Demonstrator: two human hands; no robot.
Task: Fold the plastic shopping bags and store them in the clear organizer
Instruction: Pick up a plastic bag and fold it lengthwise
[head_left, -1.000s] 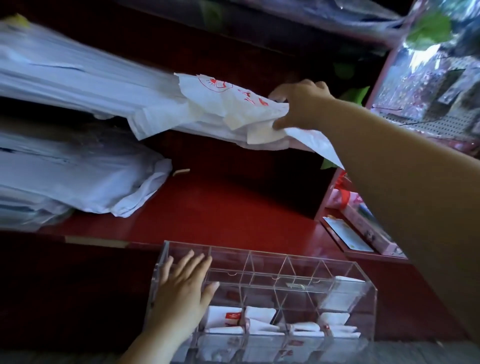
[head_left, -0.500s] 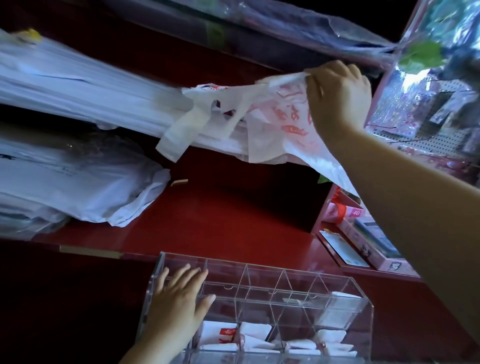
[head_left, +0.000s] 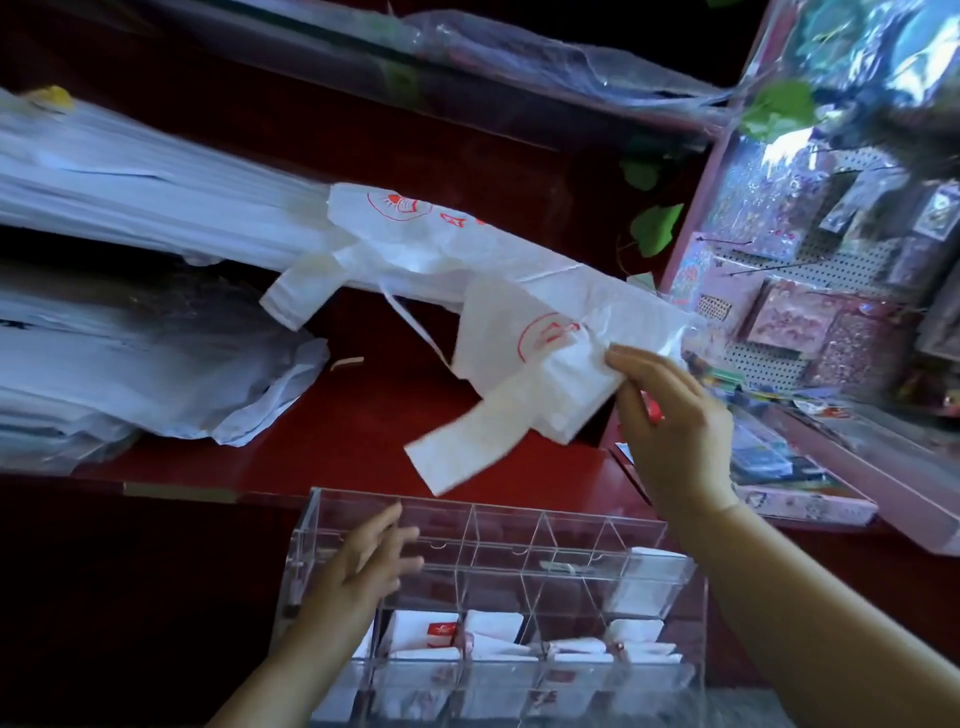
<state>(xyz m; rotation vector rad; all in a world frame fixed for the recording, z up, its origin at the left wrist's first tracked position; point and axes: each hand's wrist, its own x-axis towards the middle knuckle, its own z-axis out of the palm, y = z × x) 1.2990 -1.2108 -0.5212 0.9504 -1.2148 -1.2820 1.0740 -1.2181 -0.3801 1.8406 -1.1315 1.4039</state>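
In the head view, both your hands show; your right hand (head_left: 670, 415) pinches one thin, crinkled white plastic shopping bag with red print (head_left: 524, 358), held in the air above the single clear acrylic organizer (head_left: 561, 519); your left hand (head_left: 363, 566) is open, fingers straight, at its left end; several small folded white bags (head_left: 488, 631) sit in its near compartments; two flat stacks of white bags (head_left: 130, 364) lie left, one above the other.

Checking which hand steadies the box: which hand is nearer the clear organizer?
Left. The left hand is at the left end of the organizer; the right hand is above it, pinching a bag.
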